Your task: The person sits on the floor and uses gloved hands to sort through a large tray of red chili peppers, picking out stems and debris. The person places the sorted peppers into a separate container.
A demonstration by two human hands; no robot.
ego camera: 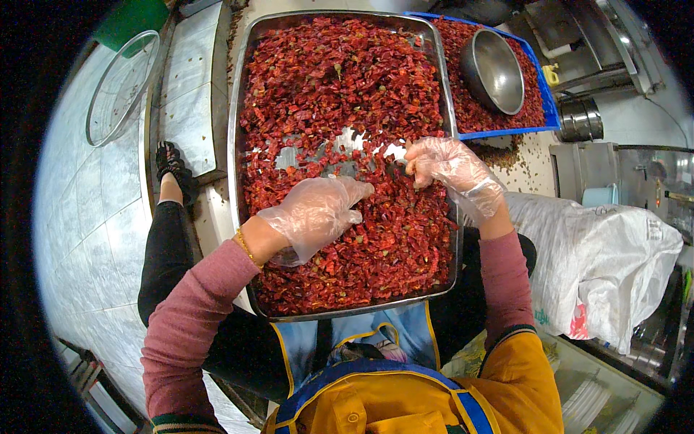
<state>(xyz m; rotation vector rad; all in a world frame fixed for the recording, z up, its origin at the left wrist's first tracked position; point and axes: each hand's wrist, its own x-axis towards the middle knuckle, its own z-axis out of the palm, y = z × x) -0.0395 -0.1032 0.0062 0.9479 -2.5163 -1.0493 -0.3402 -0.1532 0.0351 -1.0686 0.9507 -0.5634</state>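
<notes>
A large rectangular metal tray (234, 163) lies before me, reaching over my lap. Cut dried red chili pieces (347, 81) cover most of it, with a few pale stems and seeds among them. Bare shiny metal shows in a band across its middle. My left hand (317, 211), in a clear plastic glove, rests over the near heap with thumb and fingers apart. Also gloved, my right hand (447, 168) is at the tray's right side with its fingers curled close to the pieces. Whether something small is pinched there cannot be made out.
Beyond the tray's right side, a blue plastic crate (552, 116) holds more chili pieces and a tilted steel bowl (499, 73). A white woven sack (596, 260) stands to my right. A round mesh strainer (122, 89) and a green container (135, 21) are at the far left.
</notes>
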